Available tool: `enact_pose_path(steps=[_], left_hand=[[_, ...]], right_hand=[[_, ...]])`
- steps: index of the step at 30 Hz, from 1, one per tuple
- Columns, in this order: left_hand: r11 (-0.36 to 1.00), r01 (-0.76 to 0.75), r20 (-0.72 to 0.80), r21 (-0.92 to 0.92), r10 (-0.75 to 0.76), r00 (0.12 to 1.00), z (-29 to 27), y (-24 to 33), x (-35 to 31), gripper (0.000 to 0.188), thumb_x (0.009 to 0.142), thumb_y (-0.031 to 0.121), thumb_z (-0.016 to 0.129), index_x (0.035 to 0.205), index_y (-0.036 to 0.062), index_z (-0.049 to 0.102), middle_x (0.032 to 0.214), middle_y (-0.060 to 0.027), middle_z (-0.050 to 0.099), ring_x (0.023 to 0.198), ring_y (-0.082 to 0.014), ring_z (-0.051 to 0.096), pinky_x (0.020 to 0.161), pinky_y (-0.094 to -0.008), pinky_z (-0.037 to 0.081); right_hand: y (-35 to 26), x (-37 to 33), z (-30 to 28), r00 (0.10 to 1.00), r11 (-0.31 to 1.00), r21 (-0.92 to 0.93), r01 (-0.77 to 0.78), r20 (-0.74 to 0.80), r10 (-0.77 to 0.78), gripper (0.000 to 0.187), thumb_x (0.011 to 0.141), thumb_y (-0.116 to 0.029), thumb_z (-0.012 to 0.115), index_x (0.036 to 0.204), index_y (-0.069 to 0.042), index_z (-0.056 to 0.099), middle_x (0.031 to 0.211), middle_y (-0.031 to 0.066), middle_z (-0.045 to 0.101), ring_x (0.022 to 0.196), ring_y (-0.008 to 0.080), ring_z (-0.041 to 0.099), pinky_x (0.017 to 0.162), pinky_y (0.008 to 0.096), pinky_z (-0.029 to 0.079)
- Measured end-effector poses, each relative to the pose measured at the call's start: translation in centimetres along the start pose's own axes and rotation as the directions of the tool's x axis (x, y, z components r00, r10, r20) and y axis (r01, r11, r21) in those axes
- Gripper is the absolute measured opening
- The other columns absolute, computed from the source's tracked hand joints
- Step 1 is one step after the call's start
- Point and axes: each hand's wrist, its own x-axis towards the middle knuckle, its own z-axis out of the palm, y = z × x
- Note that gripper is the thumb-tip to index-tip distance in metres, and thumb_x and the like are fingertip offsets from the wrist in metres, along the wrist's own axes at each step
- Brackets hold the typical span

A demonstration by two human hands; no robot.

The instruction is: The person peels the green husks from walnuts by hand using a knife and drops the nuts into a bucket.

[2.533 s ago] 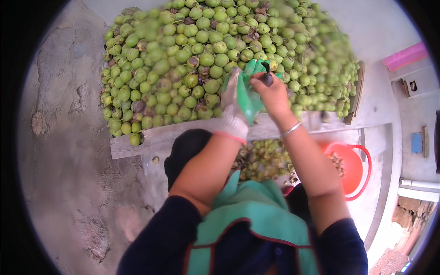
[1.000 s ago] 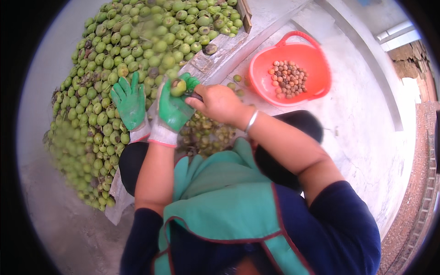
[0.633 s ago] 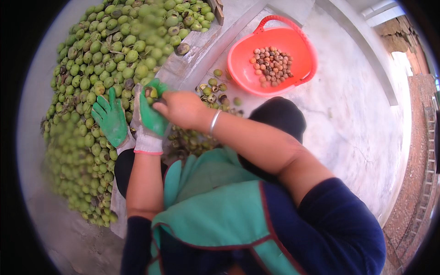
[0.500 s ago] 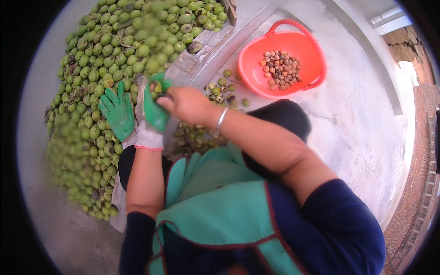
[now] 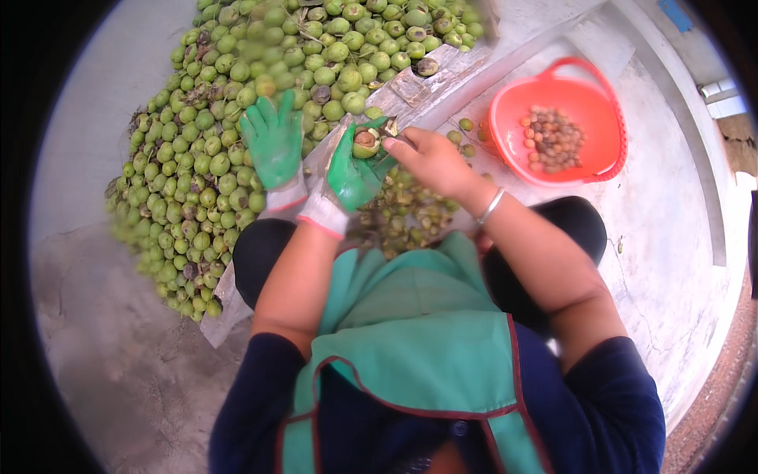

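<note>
While the gloved left hand point(image 5: 353, 178) grips a half-husked walnut point(image 5: 365, 142), the right hand point(image 5: 434, 163), just beside it, clasps a dark-handled tool point(image 5: 406, 141).

The grey concrete floor point(image 5: 643, 292) carries heaped round green fruits point(image 5: 215, 147), a weathered wooden plank point(image 5: 433, 79) and, toward its right edge, a red plastic basin point(image 5: 505, 110).

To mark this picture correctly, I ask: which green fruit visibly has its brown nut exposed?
The fruit in the gloved left hand: it is open, with the brown nut showing inside, while those in the heap look closed.
</note>
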Motion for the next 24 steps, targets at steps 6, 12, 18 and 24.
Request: enact_pose_path(steps=[6, 12, 18, 24], left_hand=[[0.996, 0.087, 0.038, 0.036, -0.088, 0.995, -1.6, 0.4, 0.0, 0.047, 0.102, 0.040, 0.039, 0.125, 0.0021, 0.056, 0.116, -0.0122, 0.064, 0.105, -0.0244, 0.063, 0.096, -0.0402, 0.051], [0.923, 0.029, -0.047, 0.383, -0.012, 0.999, -0.7, 0.5, -0.8, 0.047, 0.100, 0.044, 0.045, 0.126, 0.0054, 0.056, 0.112, -0.0093, 0.065, 0.101, -0.0218, 0.063, 0.089, -0.0357, 0.052], [0.914, 0.163, -0.006, 0.372, -0.173, 0.985, -2.4, 2.6, -0.5, 0.048, 0.099, 0.043, 0.047, 0.125, 0.0047, 0.057, 0.111, -0.0073, 0.065, 0.093, -0.0180, 0.063, 0.078, -0.0305, 0.051], [0.928, 0.043, -0.047, 0.369, -0.027, 0.999, 0.4, 1.6, -0.9, 0.047, 0.098, 0.045, 0.046, 0.121, 0.0065, 0.060, 0.108, -0.0057, 0.066, 0.095, -0.0179, 0.062, 0.083, -0.0339, 0.051]], right_hand=[[-0.2, -0.4, -0.6, 0.983, 0.971, -0.206, 0.123, -0.106, -0.147, 0.035, 0.090, -0.032, 0.059, 0.093, 0.002, 0.059, 0.080, 0.0250, 0.064, 0.079, 0.0422, 0.062, 0.073, 0.0475, 0.048], [1.1, -0.1, -0.5, 0.981, 0.960, -0.263, 0.095, -0.141, -0.136, 0.033, 0.090, -0.032, 0.059, 0.098, -0.001, 0.062, 0.081, 0.0230, 0.065, 0.078, 0.0409, 0.063, 0.072, 0.0471, 0.049], [0.4, -1.1, -1.1, 0.977, 0.949, -0.252, 0.191, -0.048, -0.209, 0.033, 0.090, -0.035, 0.059, 0.101, -0.005, 0.065, 0.080, 0.0207, 0.066, 0.076, 0.0390, 0.064, 0.069, 0.0461, 0.050], [0.6, -1.6, -0.7, 0.963, 0.893, -0.385, 0.232, -0.042, -0.268, 0.033, 0.090, -0.037, 0.060, 0.097, -0.006, 0.065, 0.076, 0.0186, 0.066, 0.074, 0.0381, 0.064, 0.067, 0.0473, 0.050]])
